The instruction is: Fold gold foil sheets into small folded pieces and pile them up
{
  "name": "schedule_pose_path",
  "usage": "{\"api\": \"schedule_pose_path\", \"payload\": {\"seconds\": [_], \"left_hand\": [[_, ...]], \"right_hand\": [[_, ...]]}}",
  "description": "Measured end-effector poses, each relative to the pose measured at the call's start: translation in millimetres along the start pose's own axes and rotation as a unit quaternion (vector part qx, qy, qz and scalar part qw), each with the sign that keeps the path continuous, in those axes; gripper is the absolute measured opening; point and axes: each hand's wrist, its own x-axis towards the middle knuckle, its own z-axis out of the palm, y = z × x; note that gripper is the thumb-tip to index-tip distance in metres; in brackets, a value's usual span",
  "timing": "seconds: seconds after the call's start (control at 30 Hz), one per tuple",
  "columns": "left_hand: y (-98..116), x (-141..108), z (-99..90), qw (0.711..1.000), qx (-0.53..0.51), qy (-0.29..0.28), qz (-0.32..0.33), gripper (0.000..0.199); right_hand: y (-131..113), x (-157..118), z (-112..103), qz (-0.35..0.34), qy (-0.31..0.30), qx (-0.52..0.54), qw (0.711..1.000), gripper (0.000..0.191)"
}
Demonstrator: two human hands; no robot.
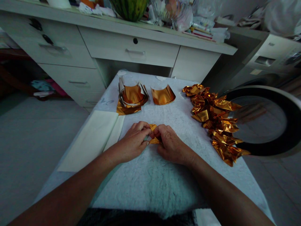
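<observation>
Gold foil paper [154,140], probably light, crease-prone: held low over the cloth-covered table [141,188], pinched between curled left hand [135,141] and right hand [170,142]; best gripped by its edges.

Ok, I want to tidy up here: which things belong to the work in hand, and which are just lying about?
Likely part of it:
- foil piece between left hand and right hand
- curved foil stack
- lone foil sheet
- folded foil pieces

Likely lying about:
- watermelon
- plastic bag, far right

White sheets: can't tell.
</observation>
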Motion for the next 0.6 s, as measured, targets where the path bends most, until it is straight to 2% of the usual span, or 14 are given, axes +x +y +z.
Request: {"api": "schedule_pose_path", "payload": {"seconds": [0.07,0.23,0.47,0.6], "left_hand": [[-0.1,-0.5,-1.1,1.0,-0.004,0.0,-0.001,0.023],[-1.3,-1.8,-4.3,1.0,-0.022,0.005,0.006,0.025],[-1.2,-2.3,-5.9,0.999,-0.036,0.002,0.006,0.03],[-3.0,-2.4,-6.4,0.999,-0.048,0.011,0.008,0.042]], "right_hand": [[-0.4,0.0,-3.2,-0.02,-0.006,-0.011,1.0,0.033],[-2.5,1.7,-8.4,-0.026,-0.046,-0.07,0.996,0.009],[-7.7,4.3,-8.1,-0.049,-0.058,-0.162,0.984,0.016],[-9.3,3.2,-1.5,-0.056,-0.056,-0.22,0.972,0.018]]}}
